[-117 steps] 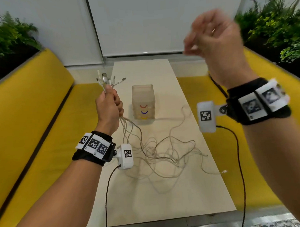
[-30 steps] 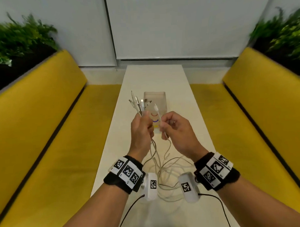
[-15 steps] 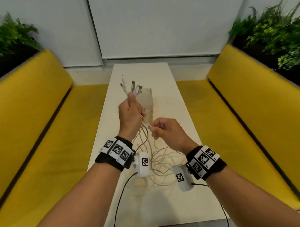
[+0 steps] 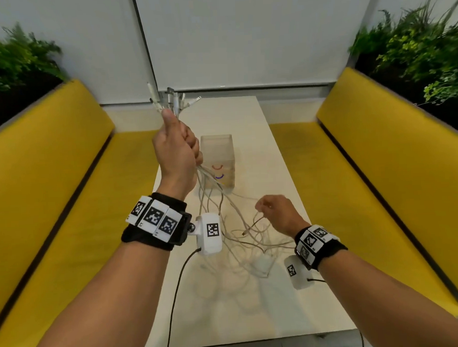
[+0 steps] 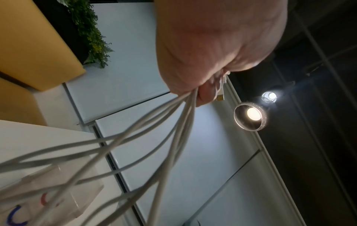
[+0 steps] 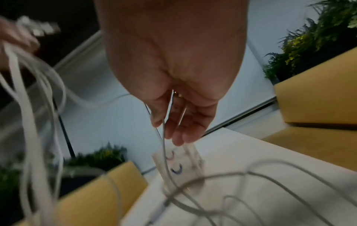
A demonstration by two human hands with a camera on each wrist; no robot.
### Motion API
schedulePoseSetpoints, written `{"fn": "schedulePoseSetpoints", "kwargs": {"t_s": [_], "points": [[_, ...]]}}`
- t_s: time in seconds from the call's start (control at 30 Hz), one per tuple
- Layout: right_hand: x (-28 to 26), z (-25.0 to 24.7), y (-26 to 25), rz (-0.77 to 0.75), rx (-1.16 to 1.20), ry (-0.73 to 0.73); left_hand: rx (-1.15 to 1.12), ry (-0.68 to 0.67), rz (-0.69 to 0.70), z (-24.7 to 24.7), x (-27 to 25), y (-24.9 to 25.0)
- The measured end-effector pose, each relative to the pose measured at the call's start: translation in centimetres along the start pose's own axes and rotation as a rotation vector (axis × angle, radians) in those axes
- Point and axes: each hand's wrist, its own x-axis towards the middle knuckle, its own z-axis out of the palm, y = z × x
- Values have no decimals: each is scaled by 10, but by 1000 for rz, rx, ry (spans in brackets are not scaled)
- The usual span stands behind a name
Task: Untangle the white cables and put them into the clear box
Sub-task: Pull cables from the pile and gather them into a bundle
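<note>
My left hand (image 4: 180, 149) is raised above the table and grips a bundle of white cables (image 4: 213, 197) in its fist. Their connector ends (image 4: 173, 100) stick up above the thumb. In the left wrist view the cables (image 5: 154, 137) fan out below the left hand (image 5: 203, 85). They hang down into a loose tangle (image 4: 251, 242) on the table. The clear box (image 4: 218, 158), marked with a red and a blue arc, stands upright just behind my left hand. My right hand (image 4: 263, 207) is low over the tangle and pinches one thin cable (image 6: 164, 137) between thumb and fingers (image 6: 181, 131).
The long pale table (image 4: 273, 145) runs away from me between two yellow benches (image 4: 54, 192) (image 4: 391, 180). Plants (image 4: 413, 50) stand behind both benches. Black leads (image 4: 175, 292) hang from my wrist cameras near the table's front edge.
My left hand has lifted the bundle higher. My right hand has slid down and to the right along a cable, away from the left hand.
</note>
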Motion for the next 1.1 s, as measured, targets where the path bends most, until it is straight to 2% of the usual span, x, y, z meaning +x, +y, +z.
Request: {"fn": "schedulePoseSetpoints", "kwargs": {"t_s": [0.17,0.4,0.53,0.63,0.9,1.0,1.1], "points": [[6,-47,-70,-103,412,184,49,-20,-7,1,0,-7],[-10,-128,-154,-390,641,408,49,-31,-2,6,5,-2],[-19,-149,-167,-584,754,609,28,-32,-3,8,8,2],[-12,-137,-153,-562,686,677,52,-51,-8,7,7,-3],[1,-98,-78,-239,390,483,3,-39,-77,2,8,-8],[4,-84,-39,-109,236,350,-103,-52,-139,-4,12,-11],[3,-69,-2,19,117,146,-107,-57,-143,-8,13,-17]]}}
